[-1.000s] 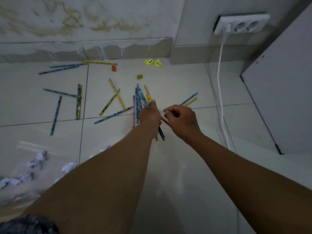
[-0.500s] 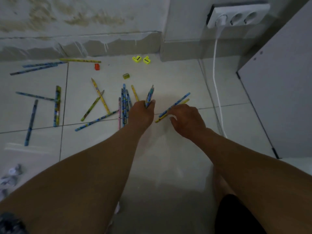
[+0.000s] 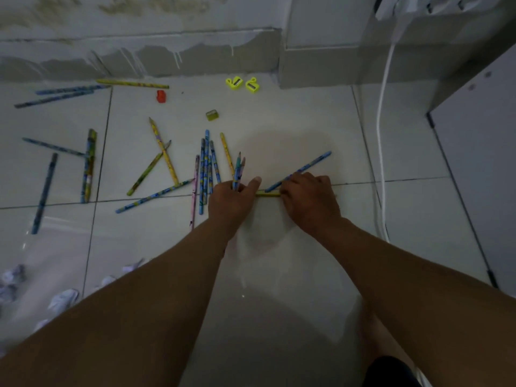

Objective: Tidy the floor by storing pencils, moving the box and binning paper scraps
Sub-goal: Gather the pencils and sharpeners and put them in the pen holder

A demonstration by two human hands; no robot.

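Observation:
Several patterned pencils lie scattered over the white floor tiles, with a cluster of blue ones left of my hands. My left hand grips a small bunch of pencils whose tips point away from me. My right hand lies over a yellow pencil and a blue pencil on the floor, fingers curled down onto them. Crumpled paper scraps sit at the lower left. No box is in view.
Two yellow sharpeners, a red one and an olive one lie near the wall. A white cable runs down from a wall socket on the right. A grey cabinet panel stands at the right.
My right hand left my left hand and went down onto the yellow and blue pencils on the floor. My left hand now holds its bunch upright. The camera shifted right.

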